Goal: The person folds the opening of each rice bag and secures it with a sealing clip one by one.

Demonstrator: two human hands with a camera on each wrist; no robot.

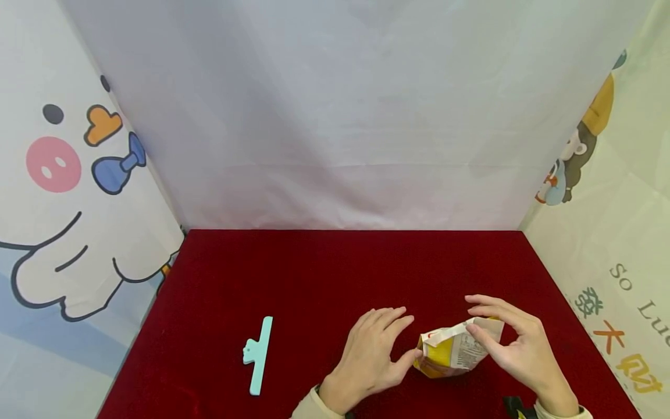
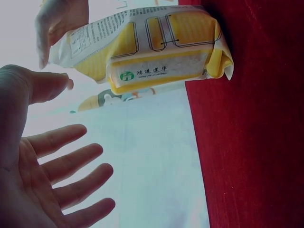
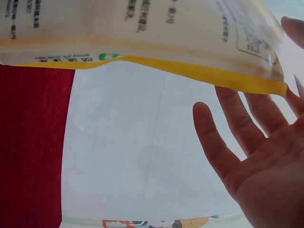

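A yellow and white printed packet [image 1: 460, 352] stands on the red tabletop, its folded white top edge uppermost. My left hand [image 1: 369, 355] is just left of it, fingers spread, thumb tip right at the packet's left end. Seen in the left wrist view, those fingers [image 2: 78, 166] hold nothing. At the packet's right end is my right hand [image 1: 526, 343], thumb over the near side of the top edge and fingers raised beyond it. In the right wrist view the loosely extended right fingers [image 3: 237, 121] stand behind the packet's yellow seam, with thumb and fingers apart.
A mint-green bag clip [image 1: 260, 364] lies on the red table [image 1: 314, 267], well left of my hands. White cloth walls [image 1: 366, 116] enclose the table at the back and both sides, printed with cartoons. Something black [image 1: 514, 405] shows beside the right sleeve.
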